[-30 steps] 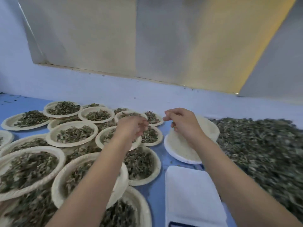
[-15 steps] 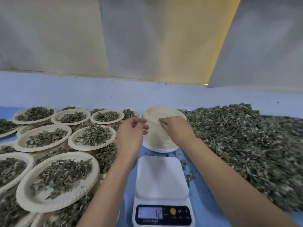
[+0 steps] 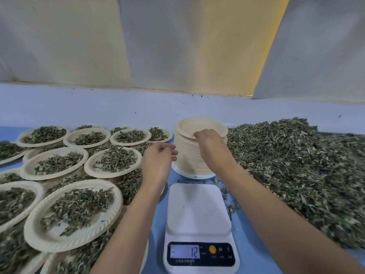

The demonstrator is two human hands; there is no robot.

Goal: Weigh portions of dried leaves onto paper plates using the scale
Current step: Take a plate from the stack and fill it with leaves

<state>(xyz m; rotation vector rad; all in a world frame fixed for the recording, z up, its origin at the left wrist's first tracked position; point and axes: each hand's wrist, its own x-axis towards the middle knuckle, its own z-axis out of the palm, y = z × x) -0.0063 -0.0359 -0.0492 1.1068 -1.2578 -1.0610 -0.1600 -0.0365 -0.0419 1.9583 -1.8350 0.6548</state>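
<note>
My right hand [image 3: 209, 143] is at the upper middle of the frame, on the stack of paper plates [image 3: 187, 157]. Its fingers are curled over the near rim of the top plate [image 3: 199, 125] and pinch that rim, and the wrist lies across the front of the stack. The plate sits on the stack, a little askew.

My left hand [image 3: 158, 157] hangs just left of the stack at about mid-height. Its fingers are loosely curled and hold nothing. The fingertips come very close to the side of the stack, but I cannot tell whether they touch it.

The scale [image 3: 198, 206] stands at the lower middle of the frame, between my two forearms and just in front of the stack. Its display [image 3: 185, 252] shows a dash and 12.

The heap of dried leaves [image 3: 296, 165] fills the right side of the frame, reaching from beside the stack to the right edge. A few loose bits lie on the blue table [image 3: 254, 246] between the heap and the scale.

The filled plates [image 3: 73, 214] cover the left side of the frame. They overlap one another in layers, each carrying a mound of leaves. A pale curtain [image 3: 177, 42] hangs across the top of the frame.
</note>
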